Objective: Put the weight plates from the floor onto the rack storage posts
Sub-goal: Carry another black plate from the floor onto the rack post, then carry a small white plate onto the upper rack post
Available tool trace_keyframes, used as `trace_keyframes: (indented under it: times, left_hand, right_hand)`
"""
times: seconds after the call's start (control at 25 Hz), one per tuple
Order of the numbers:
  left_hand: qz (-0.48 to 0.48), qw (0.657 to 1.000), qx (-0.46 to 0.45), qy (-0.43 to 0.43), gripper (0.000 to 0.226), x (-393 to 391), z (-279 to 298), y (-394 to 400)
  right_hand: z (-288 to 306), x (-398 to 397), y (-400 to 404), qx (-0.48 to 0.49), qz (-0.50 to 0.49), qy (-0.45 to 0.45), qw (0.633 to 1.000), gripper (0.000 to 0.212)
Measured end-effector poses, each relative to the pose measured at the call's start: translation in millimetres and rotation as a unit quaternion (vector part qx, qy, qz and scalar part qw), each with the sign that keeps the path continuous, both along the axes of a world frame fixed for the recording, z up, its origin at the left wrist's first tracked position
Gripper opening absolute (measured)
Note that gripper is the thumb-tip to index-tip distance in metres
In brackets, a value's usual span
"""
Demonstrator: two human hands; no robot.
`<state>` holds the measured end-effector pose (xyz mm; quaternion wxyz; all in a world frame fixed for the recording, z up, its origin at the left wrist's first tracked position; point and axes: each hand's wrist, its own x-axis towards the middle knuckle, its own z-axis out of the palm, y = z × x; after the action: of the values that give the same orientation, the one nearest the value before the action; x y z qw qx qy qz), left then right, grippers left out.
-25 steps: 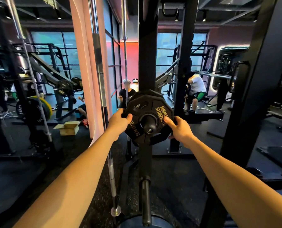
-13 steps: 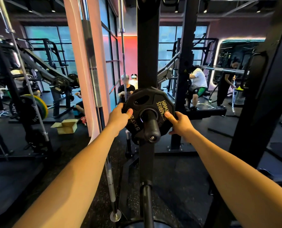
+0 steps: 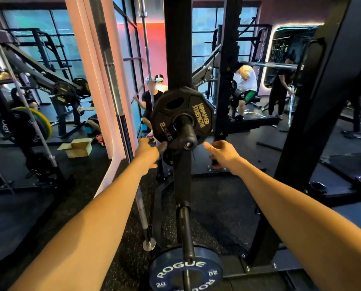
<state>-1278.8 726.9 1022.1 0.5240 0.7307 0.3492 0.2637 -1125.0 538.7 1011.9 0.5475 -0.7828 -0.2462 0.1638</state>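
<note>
My hands at the racked 2.5 kg plate

My left hand (image 3: 147,148) touches the 2.5 kg plate (image 3: 182,116) at its lower-left edge; my right hand (image 3: 221,152) hangs loose, clear of the rim. The plate sits on the storage post (image 3: 186,133), against the black upright (image 3: 178,49).

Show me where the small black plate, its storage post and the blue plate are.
small black plate (image 3: 202,117): head view, on its gold lettering.
storage post (image 3: 186,134): head view, on the thick end that sticks out through the plate.
blue plate (image 3: 171,271): head view, on its white lettering.
</note>
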Motion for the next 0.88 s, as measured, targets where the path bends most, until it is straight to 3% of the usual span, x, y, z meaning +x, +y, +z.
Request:
trace_keyframes:
  times: [0.12,0.4,0.52,0.76,0.88]
  left_hand:
    - [-0.038,0.992,0.011,0.118,0.048,-25,-70,-22]
    - [-0.199,0.933,-0.033,0.297,0.031,-104,-254,-144]
    - [-0.267,0.888,-0.057,0.37,0.034,-145,-312,-184]
    - [-0.345,0.79,-0.129,0.491,0.036,-218,-399,-252]
    - [-0.414,0.737,-0.109,0.523,0.038,-221,-416,-289]
  right_hand:
    - [-52,-23,-32,-0.049,0.004,0.047,0.998,0.065]
    - [-223,-127,-141,-0.186,-0.035,0.136,0.973,0.052]
    - [-281,-185,-192,-0.255,-0.019,0.157,0.954,0.036]
    - [-374,-297,-287,-0.342,-0.07,0.275,0.896,0.043]
    - [-394,-334,-332,-0.339,-0.119,0.339,0.869,0.044]
